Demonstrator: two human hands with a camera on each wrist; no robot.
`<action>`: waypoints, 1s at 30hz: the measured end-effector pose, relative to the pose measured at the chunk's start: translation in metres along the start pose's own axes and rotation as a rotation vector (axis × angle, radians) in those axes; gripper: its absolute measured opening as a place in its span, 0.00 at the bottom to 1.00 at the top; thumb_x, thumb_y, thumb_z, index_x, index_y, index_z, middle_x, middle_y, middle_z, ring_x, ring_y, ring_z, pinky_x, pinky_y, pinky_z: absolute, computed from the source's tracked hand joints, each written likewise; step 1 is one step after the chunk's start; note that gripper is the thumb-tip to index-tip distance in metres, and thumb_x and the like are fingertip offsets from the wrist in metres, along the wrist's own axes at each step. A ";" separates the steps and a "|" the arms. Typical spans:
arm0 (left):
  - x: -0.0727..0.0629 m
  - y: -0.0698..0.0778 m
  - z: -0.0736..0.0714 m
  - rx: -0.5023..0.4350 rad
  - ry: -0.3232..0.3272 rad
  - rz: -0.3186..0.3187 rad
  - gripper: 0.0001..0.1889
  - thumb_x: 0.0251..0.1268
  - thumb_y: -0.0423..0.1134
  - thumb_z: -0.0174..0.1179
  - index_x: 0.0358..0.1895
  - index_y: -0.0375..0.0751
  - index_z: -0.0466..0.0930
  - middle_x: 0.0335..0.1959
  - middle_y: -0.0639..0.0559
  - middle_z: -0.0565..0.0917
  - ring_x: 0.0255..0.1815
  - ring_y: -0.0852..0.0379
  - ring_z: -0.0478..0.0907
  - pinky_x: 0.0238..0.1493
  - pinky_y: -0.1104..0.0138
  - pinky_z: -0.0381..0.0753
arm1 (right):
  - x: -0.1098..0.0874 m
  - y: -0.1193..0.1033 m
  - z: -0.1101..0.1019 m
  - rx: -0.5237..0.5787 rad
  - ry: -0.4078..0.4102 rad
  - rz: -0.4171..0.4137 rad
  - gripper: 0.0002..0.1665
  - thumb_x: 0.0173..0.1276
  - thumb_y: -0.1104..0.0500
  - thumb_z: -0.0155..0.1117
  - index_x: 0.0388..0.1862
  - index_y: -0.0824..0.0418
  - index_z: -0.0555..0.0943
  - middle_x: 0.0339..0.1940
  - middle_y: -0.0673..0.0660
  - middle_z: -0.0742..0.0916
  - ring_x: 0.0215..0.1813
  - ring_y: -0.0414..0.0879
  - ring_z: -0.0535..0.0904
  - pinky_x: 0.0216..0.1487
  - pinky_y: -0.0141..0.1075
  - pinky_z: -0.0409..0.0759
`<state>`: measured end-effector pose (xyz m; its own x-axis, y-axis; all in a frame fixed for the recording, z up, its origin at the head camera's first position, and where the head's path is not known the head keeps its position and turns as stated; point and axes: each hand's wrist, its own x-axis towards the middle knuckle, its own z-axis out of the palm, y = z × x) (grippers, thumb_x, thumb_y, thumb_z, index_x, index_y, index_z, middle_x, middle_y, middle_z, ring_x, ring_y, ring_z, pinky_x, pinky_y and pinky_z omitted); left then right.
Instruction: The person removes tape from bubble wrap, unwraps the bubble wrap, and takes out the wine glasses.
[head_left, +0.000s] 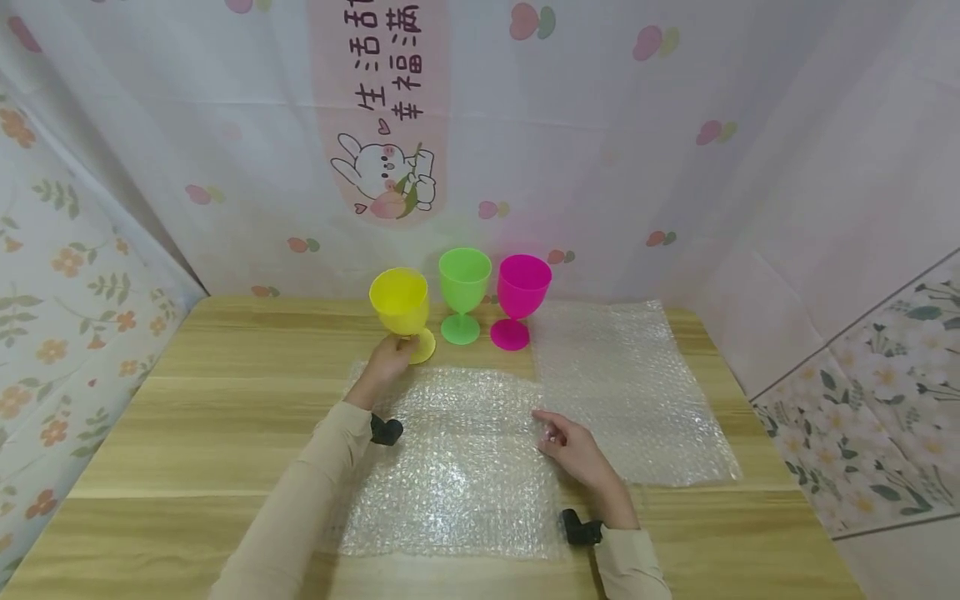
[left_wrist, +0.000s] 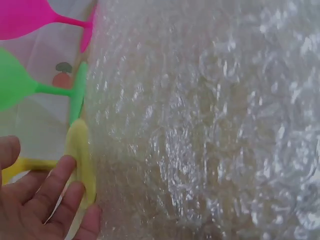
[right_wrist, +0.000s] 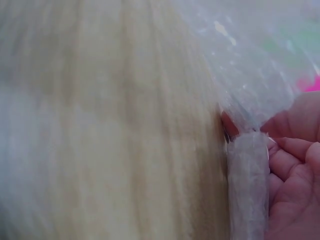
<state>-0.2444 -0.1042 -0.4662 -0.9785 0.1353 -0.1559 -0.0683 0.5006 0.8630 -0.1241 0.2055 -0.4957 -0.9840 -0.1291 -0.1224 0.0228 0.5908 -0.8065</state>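
Observation:
A yellow plastic goblet [head_left: 403, 302] stands upright on the table. My left hand [head_left: 390, 358] is at its stem and foot, the fingers [left_wrist: 57, 185] loosely spread along the foot and the thumb apart from them. In front lies a sheet of bubble wrap [head_left: 450, 467], flat on the wood. My right hand [head_left: 581, 454] pinches that sheet's right edge between thumb and fingers; in the right wrist view the clear edge [right_wrist: 248, 180] runs up into the fingers.
A green goblet [head_left: 464, 279] and a magenta goblet [head_left: 522, 287] stand right of the yellow one, close to the patterned back curtain [head_left: 600, 167]. A second bubble wrap sheet [head_left: 630, 392] lies at the right. The wooden table [head_left: 210, 433] reaches the side curtains.

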 end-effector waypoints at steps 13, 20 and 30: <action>-0.009 0.000 0.011 0.483 -0.023 0.160 0.12 0.65 0.34 0.47 0.40 0.28 0.76 0.42 0.37 0.79 0.43 0.43 0.76 0.46 0.52 0.75 | 0.002 0.003 0.000 -0.008 -0.003 -0.016 0.26 0.60 0.69 0.61 0.60 0.63 0.74 0.33 0.54 0.77 0.29 0.40 0.66 0.30 0.28 0.67; -0.009 -0.002 0.009 0.705 -0.032 0.107 0.19 0.72 0.41 0.42 0.57 0.33 0.73 0.67 0.33 0.64 0.63 0.34 0.64 0.58 0.42 0.68 | 0.001 0.001 0.001 0.014 -0.012 -0.003 0.26 0.60 0.68 0.61 0.60 0.63 0.74 0.33 0.54 0.78 0.30 0.40 0.67 0.30 0.28 0.67; 0.001 -0.004 0.007 0.730 -0.074 0.022 0.28 0.74 0.48 0.36 0.72 0.41 0.52 0.71 0.37 0.58 0.66 0.32 0.56 0.59 0.39 0.62 | 0.000 0.001 0.000 0.034 -0.010 -0.009 0.26 0.59 0.69 0.61 0.59 0.63 0.74 0.34 0.55 0.78 0.29 0.39 0.66 0.30 0.27 0.67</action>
<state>-0.2435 -0.0999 -0.4732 -0.9607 0.1963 -0.1962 0.1238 0.9358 0.3300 -0.1237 0.2060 -0.4966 -0.9825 -0.1419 -0.1207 0.0204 0.5623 -0.8267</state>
